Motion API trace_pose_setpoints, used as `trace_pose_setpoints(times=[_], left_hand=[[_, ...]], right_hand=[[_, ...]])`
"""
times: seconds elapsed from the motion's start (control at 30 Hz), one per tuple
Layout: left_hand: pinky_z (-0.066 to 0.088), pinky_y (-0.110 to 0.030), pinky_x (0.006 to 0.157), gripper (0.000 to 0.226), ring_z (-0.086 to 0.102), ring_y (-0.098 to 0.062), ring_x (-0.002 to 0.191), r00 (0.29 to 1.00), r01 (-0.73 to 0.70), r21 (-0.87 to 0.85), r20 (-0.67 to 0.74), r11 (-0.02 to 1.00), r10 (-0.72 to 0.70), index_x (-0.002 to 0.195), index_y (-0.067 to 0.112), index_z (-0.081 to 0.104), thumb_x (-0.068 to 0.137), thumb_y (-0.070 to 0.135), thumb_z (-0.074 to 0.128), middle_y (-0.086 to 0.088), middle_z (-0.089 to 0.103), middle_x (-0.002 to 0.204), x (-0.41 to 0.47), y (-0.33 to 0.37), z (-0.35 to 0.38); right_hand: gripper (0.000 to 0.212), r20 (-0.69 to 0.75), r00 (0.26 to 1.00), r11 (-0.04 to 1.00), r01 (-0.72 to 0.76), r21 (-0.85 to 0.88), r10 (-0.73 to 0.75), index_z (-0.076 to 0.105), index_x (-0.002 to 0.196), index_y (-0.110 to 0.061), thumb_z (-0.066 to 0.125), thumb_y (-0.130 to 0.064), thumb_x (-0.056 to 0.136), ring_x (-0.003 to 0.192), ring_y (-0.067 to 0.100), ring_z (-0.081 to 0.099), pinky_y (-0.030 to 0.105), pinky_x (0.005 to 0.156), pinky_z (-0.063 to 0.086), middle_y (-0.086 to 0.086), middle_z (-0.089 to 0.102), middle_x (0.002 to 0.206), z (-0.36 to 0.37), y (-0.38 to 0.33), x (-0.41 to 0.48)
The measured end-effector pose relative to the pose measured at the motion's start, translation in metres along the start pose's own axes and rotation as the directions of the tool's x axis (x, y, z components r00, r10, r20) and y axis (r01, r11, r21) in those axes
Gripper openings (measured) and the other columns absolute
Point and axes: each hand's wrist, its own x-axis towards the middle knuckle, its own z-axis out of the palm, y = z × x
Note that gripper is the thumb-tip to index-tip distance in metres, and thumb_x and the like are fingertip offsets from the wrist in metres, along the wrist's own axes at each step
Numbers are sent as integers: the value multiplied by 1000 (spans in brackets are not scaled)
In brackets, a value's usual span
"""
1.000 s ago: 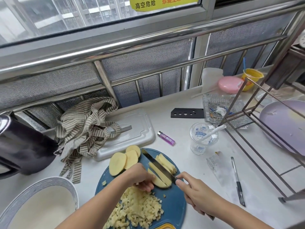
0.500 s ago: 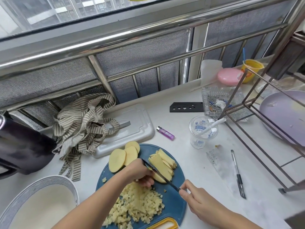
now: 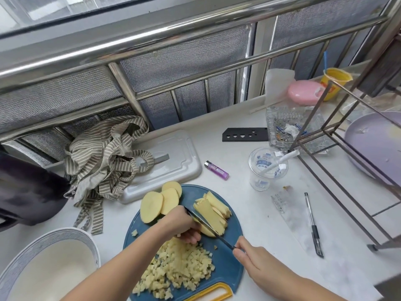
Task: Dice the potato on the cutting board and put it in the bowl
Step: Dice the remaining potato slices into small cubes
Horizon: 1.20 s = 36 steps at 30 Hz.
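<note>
The frame edge cuts off the bowl, left of the board. The right hand grips the knife, hiding its handle. The left hand, fingers curled, holds pale yellow potato mid-board; dice heap nearer.

Soft daylight from the window above, faint shadows, sharp centre, wide-angle bending at the edges.

head cam | looks forward-down | close over cutting board

No text legible, blue print on the clear plastic cup right of the cutting board too small, red marks on the yellow tub beyond it blurred
</note>
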Motion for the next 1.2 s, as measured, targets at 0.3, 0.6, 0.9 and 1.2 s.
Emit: trace_pose_setpoints(times=[0.3,0.6,0.9,1.2], left_hand=[[49,-23,45,13,63,-17,46,1000,23,5,2,1000,-23,85,-4,64,92,4,57,-11,70,64,0,2,1],[48,-23,46,15,62,-17,46,1000,31,26,5,999,-31,82,-3,65,91,5,56,-9,69,61,0,6,2],[50,-24,48,16,62,-18,45,999,46,41,24,998,-47,80,-3,65,91,4,56,-9,68,59,3,9,0],[51,-24,48,13,61,-19,45,998,52,17,38,999,-52,92,-7,65,90,1,54,-13,68,62,3,11,0]], right_hand=[[30,11,1000,999,-16,-34,16,31,88,-19,21,-43,104,64,10,34,27,63,27,-4,35,70,3,-2,4],[28,29,999,998,-30,-54,32,26,81,-28,21,-41,104,61,11,35,27,62,28,-4,35,67,3,-4,5],[29,28,999,998,-43,-50,45,28,84,-24,18,-44,104,65,12,33,29,63,26,-3,35,71,7,-2,9],[30,38,998,999,-40,-32,41,30,83,-24,19,-43,104,63,10,32,27,62,27,-2,36,72,6,-7,9]])
